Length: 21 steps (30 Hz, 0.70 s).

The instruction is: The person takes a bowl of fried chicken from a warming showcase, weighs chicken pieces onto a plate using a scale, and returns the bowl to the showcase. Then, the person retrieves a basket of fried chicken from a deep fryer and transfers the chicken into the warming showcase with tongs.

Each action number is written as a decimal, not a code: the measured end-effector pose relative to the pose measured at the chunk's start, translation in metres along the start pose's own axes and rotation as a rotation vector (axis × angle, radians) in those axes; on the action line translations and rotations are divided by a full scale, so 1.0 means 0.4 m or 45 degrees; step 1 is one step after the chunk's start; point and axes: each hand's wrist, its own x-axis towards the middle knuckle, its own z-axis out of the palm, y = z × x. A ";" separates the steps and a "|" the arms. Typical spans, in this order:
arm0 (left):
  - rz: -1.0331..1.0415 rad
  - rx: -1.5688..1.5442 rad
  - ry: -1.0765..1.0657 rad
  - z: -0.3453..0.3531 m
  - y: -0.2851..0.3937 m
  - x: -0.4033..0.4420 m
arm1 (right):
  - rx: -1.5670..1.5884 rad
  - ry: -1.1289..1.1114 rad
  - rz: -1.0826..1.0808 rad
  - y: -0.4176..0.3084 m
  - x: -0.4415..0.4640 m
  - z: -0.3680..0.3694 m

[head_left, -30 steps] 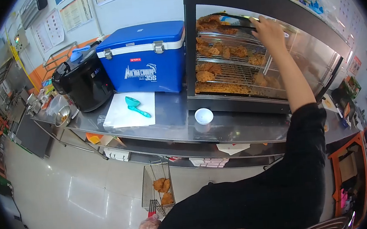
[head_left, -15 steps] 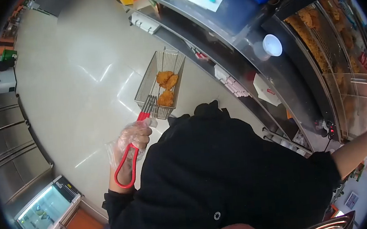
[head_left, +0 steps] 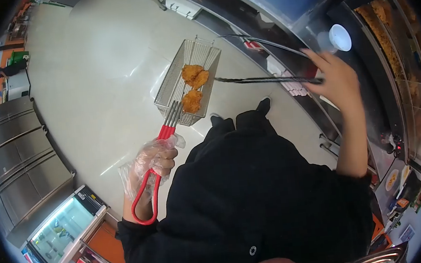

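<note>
My left hand (head_left: 155, 159), in a clear plastic glove, is closed around the red handle (head_left: 139, 208) of a wire fry basket (head_left: 168, 82). The basket hangs above the floor in front of me, with pieces of golden breaded fried food (head_left: 194, 76) lying inside it. In my bare right hand (head_left: 336, 78) is a pair of dark metal tongs (head_left: 271, 79). Their two arms are spread wide and point left, the tips near the basket's right side, with nothing between them.
To the right runs a metal counter with a white cup (head_left: 340, 37) on it. Beyond stands a display case (head_left: 388, 41) holding fried food. Steel refrigerators (head_left: 26, 147) line the left. Another person (head_left: 10, 70) is far off at the upper left.
My right hand has come in from the far right, now with tongs that were not visible before. The basket has shifted slightly up and right in view, still in my left hand.
</note>
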 end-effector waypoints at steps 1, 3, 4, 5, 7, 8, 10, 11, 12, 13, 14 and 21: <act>-0.061 -0.018 -0.042 -0.011 0.011 0.006 | -0.052 0.036 -0.150 -0.018 0.061 0.056; -0.120 -0.045 -0.076 -0.025 0.018 0.011 | -0.137 0.047 -0.389 -0.065 0.158 0.153; -0.118 0.000 -0.044 -0.020 0.018 0.008 | -0.172 0.023 -0.478 -0.097 0.197 0.187; -0.114 0.046 -0.015 -0.024 0.018 0.007 | -0.234 0.013 -0.551 -0.126 0.233 0.234; -0.130 0.017 -0.011 -0.054 0.026 0.006 | -0.300 -0.002 -0.632 -0.199 0.289 0.292; -0.147 -0.006 -0.008 -0.066 0.031 0.003 | -0.396 -0.093 -0.657 -0.244 0.309 0.306; -0.197 0.017 -0.030 -0.103 0.040 -0.006 | -0.492 -0.206 -0.694 -0.344 0.323 0.367; -0.247 0.064 -0.056 -0.118 0.037 -0.011 | -0.622 -0.266 -0.647 -0.383 0.320 0.406; -0.250 0.054 -0.053 -0.133 0.031 -0.018 | -0.752 -0.325 -0.600 -0.410 0.315 0.447; -0.249 0.049 -0.058 -0.139 0.030 -0.022 | -0.753 -0.332 -0.603 -0.425 0.318 0.493; -0.248 0.046 -0.063 -0.142 0.033 -0.025 | -0.845 -0.327 -0.534 -0.438 0.322 0.534; -0.358 -0.156 -0.185 -0.190 0.048 -0.019 | -0.733 -0.145 -0.517 -0.414 0.225 0.605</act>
